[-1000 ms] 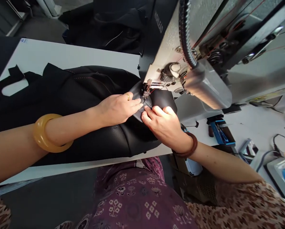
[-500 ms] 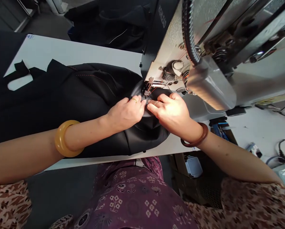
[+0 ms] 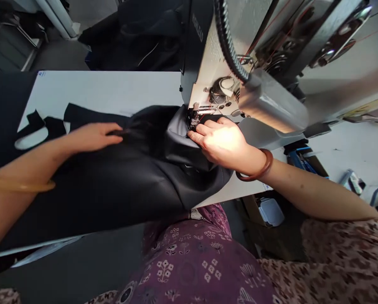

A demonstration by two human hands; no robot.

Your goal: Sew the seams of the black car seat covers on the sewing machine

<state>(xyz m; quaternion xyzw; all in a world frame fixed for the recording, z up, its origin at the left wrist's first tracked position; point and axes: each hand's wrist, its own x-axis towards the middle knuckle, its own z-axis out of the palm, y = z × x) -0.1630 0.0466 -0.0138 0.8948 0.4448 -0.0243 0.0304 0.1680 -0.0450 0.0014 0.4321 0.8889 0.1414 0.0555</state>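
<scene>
Black material point(image 3: 122, 190) lay across worktop point(image 3: 113, 89), bunched at sewing machine foot point(image 3: 194, 122), 12 o'clock. Right hand point(image 3: 222, 141): fingers pressed on material beside foot, likely steadying it; pinch hidden, couldn't tell. Left hand point(image 3: 94, 137), 9 o'clock, on material, likely controlling slack; grip blurred, couldn't tell.

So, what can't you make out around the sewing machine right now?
All in the head view:
Area under the presser foot: hidden by the foot and right hand.
Left hand: exact grip on the black leather-like material unclear, blurred.
Yellow bangle: cut off by the left edge.
Table-corner label: too small to read.
</scene>
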